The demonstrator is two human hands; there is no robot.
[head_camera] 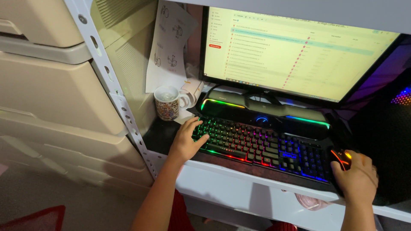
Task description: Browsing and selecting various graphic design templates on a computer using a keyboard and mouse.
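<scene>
White shelf [239, 177] bears a lit keyboard [261, 143]; left hand [186, 141] rests open, right hand [357, 177] grips the mouse [340, 157].

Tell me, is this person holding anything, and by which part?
The right hand cups a glowing mouse from above, covering its rear and top. The left hand holds nothing; its fingers rest on the left end of the lit keyboard.

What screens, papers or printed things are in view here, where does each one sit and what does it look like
Monitor: behind the keyboard, wide black frame, pale yellow lit page.
Paper sheet: hanging left of monitor, white with line drawings.
Mug: below the sheet, round, multicoloured pattern.
</scene>
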